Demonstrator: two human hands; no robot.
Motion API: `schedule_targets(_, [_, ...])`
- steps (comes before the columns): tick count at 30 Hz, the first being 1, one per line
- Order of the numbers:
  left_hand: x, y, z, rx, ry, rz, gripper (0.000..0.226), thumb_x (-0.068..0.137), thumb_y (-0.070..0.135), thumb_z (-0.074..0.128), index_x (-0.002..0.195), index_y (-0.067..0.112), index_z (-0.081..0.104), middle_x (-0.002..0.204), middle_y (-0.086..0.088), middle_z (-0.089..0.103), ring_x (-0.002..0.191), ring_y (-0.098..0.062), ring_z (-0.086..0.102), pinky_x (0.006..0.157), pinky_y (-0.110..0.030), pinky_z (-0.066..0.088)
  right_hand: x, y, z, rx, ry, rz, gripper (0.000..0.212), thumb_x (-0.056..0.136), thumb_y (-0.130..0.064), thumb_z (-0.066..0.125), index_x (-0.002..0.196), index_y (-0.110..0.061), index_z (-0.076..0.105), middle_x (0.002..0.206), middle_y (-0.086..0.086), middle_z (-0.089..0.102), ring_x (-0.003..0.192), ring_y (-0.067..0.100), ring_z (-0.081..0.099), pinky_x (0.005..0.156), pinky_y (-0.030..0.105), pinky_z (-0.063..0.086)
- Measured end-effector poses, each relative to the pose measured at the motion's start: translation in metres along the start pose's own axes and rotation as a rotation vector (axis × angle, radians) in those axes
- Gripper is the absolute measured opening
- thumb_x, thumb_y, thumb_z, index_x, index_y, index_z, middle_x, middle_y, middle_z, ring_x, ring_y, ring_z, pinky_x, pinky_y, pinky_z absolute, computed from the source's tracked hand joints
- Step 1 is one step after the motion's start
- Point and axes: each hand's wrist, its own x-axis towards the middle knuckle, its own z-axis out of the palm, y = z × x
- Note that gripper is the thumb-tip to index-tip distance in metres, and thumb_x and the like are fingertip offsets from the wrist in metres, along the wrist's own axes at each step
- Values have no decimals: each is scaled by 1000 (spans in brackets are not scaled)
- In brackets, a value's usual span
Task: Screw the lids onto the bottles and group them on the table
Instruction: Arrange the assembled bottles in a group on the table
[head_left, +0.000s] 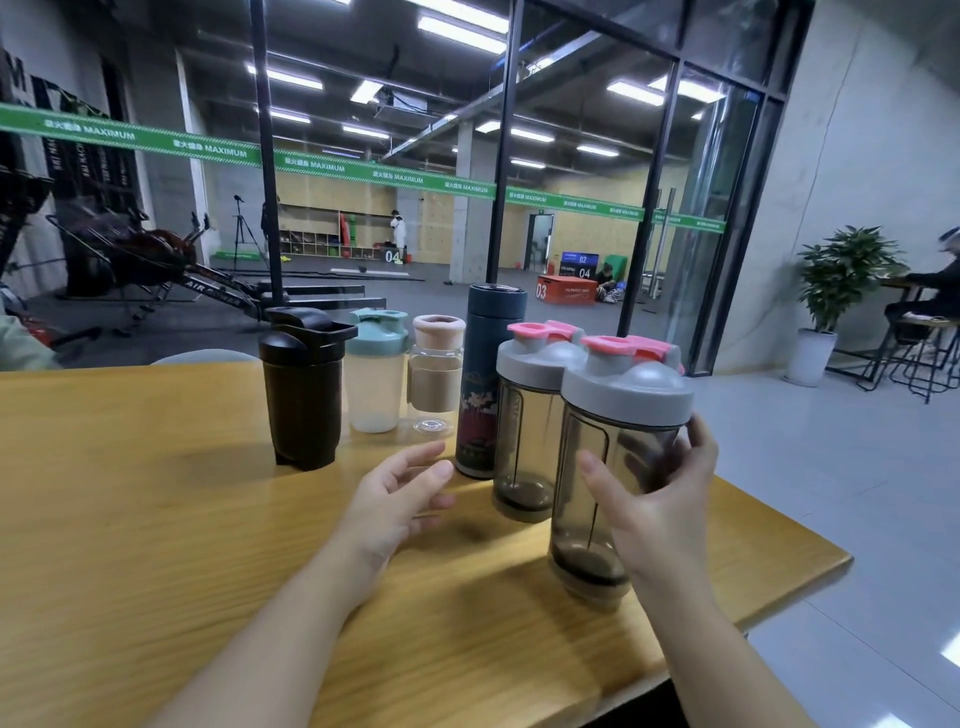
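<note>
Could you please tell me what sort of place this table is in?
Most likely a gym or fitness studio: beyond the glass wall stand an exercise machine and numbered jump boxes, and a green banner reads MAXIMUM. Shaker bottles line the wooden table.

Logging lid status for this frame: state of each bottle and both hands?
black shaker: lid on, upright on the table
teal-lidded bottle: lid on, upright
clear bottle with pink cap: capped, upright
dark blue flask: capped, upright
far grey-lidded shaker: lid on, upright
near grey-lidded shaker: lid on, tilted, held
right hand: fingers wrapped round the near shaker
left hand: open, holding nothing
</note>
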Motion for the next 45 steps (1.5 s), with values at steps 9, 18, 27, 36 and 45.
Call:
schedule_targets(9, [1, -2, 2, 25, 1, -23, 22, 86, 19, 63, 108, 20, 62, 115, -14, 63, 86, -21, 63, 80, -36, 54, -3, 7, 2, -59, 9, 31, 87, 57, -37, 81, 128, -42, 30, 123, -13, 51, 118, 5, 50, 105, 34, 41])
schedule_targets(18, [9, -16, -3, 439, 121, 169, 14, 87, 21, 65, 99, 27, 63, 98, 4, 66, 94, -14, 62, 75, -19, 49, -5, 17, 1, -17, 28, -18, 86, 50, -63, 80, 121, -52, 34, 132, -8, 50, 121, 6, 51, 102, 27, 42])
schedule_targets(27, [22, -28, -3, 901, 286, 406, 34, 84, 20, 63, 117, 22, 54, 114, 11, 44, 114, -11, 44, 93, -18, 29, -5, 29, 0, -19, 24, 17, 87, 54, -55, 69, 130, -28, 38, 114, -19, 55, 105, -7, 55, 92, 24, 45])
schedule_targets(36, [55, 1, 10, 1141, 318, 558, 42, 87, 20, 59, 127, 17, 47, 127, 0, 44, 122, -19, 37, 102, -30, 30, -5, 23, 2, 41, 41, 35, 92, 42, -77, 72, 118, -38, 39, 107, -19, 58, 99, -13, 56, 81, 5, 43])
schedule_targets(45, [135, 67, 12, 1384, 235, 389, 63, 90, 7, 51, 146, 18, 25, 156, -2, 20, 144, -22, 12, 115, -42, 18, -7, 28, 2, 40, 67, 40, 68, 50, -51, 70, 111, -47, 40, 117, -11, 55, 99, -7, 57, 80, 5, 44])
